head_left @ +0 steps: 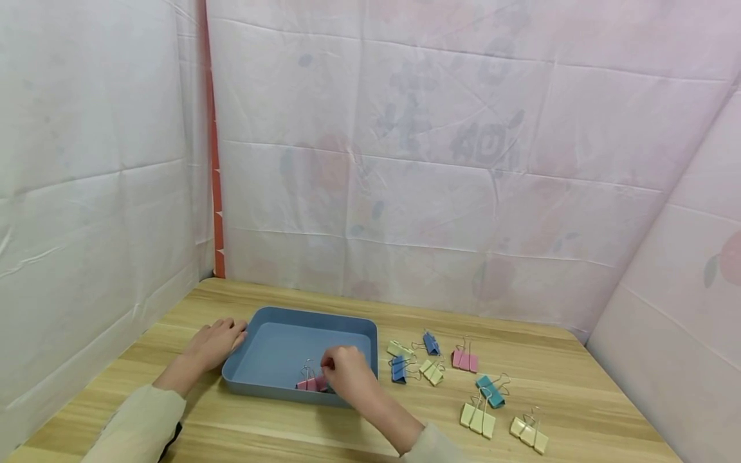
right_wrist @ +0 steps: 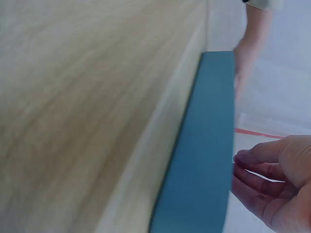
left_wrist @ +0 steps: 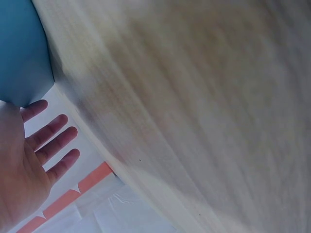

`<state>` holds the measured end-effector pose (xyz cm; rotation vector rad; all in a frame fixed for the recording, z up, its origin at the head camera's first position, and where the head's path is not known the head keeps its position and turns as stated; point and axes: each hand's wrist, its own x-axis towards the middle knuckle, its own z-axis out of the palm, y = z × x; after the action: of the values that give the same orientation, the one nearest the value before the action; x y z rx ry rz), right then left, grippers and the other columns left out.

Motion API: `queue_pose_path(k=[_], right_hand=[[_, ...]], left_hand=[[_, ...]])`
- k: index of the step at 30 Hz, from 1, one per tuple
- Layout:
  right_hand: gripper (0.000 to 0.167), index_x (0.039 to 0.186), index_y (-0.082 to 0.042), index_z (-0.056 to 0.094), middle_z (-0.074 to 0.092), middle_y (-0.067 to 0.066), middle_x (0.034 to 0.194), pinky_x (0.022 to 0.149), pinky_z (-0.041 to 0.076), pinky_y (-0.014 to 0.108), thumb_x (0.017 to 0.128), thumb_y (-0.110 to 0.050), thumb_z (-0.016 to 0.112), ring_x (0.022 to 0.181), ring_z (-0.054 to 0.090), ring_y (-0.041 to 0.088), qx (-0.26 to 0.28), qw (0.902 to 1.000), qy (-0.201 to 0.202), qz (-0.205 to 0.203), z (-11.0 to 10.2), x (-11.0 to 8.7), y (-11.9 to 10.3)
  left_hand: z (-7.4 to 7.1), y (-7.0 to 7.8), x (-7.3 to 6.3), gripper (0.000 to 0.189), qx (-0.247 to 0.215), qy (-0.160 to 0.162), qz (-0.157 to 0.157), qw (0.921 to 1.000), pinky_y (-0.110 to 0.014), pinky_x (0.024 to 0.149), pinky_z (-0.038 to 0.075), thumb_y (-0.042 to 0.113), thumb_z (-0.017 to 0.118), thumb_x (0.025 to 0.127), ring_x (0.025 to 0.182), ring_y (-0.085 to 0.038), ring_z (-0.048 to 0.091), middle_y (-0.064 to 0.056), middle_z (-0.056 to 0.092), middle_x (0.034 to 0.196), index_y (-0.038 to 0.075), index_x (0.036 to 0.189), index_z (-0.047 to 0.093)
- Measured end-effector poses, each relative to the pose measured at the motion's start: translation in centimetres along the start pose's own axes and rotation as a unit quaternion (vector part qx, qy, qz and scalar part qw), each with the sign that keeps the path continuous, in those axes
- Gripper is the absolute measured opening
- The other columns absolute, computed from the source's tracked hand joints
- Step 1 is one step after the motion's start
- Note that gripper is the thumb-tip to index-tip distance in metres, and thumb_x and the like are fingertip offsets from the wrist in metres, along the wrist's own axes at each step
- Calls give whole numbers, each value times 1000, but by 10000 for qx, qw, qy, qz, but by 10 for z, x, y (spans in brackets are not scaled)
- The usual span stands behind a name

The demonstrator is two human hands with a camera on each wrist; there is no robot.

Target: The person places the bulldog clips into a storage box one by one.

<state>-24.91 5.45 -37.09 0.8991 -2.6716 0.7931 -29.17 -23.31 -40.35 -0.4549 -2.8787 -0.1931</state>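
A blue rectangular tray (head_left: 272,390) lies on the wooden table. My left hand (head_left: 215,344) is at its left side, fingertips at the rim; in the left wrist view the fingers of the left hand (left_wrist: 36,162) are spread and fairly straight beside the tray wall (left_wrist: 24,53). My right hand (head_left: 350,373) reaches over the tray's front right part, its fingers bent downward. Just left of its fingertips a pink binder clip (head_left: 307,384) with raised wire handles is inside the tray. In the right wrist view the tray wall (right_wrist: 199,145) partly hides the right hand's curled fingers (right_wrist: 260,184); I cannot tell whether they hold a clip.
Right of the tray lie loose binder clips: blue (head_left: 399,370), another blue (head_left: 431,343), pale yellow (head_left: 431,372), pink (head_left: 465,360), teal (head_left: 491,391) and several more yellow ones (head_left: 478,421). White patterned sheets (head_left: 434,161) hang behind the table (head_left: 231,424) and at both sides.
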Motion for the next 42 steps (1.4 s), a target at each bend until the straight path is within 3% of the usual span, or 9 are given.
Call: queue_pose_path(k=[8, 17, 27, 42], right_hand=[[6, 76, -4, 67, 60, -2, 68, 55, 46, 20, 79, 1, 67, 61, 55, 5, -13, 9994, 354, 0, -25, -10, 11], [10, 73, -5, 65, 59, -2, 67, 55, 46, 22, 75, 4, 69, 60, 54, 8, -212, 9965, 808, 6, -45, -30, 37], [10, 72, -6, 64, 57, -5, 63, 50, 43, 21, 76, 2, 69, 56, 51, 5, -266, 9944, 822, 601, -58, -45, 63], [9, 71, -5, 64, 58, -3, 63, 52, 43, 24, 75, -1, 71, 56, 52, 9, -320, 9909, 825, 1016, -58, -53, 86]], left_hand=[[1, 0, -1, 27, -48, 41, 4, 10000, -56, 76, 40, 20, 49, 95, 97, -38, 51, -19, 54, 101, 0, 113, 56], [4, -3, 0, 28, 61, 115, 40, 9999, -55, 74, 41, 20, 49, 94, 95, -38, 52, -18, 54, 100, 0, 112, 56], [4, -4, 1, 26, 24, 121, 47, 9999, -54, 73, 42, 20, 49, 95, 94, -38, 52, -18, 54, 99, 1, 111, 56], [4, -3, 0, 30, 4, 79, 20, 10000, -56, 76, 40, 20, 48, 95, 98, -39, 51, -20, 54, 102, -1, 114, 56]])
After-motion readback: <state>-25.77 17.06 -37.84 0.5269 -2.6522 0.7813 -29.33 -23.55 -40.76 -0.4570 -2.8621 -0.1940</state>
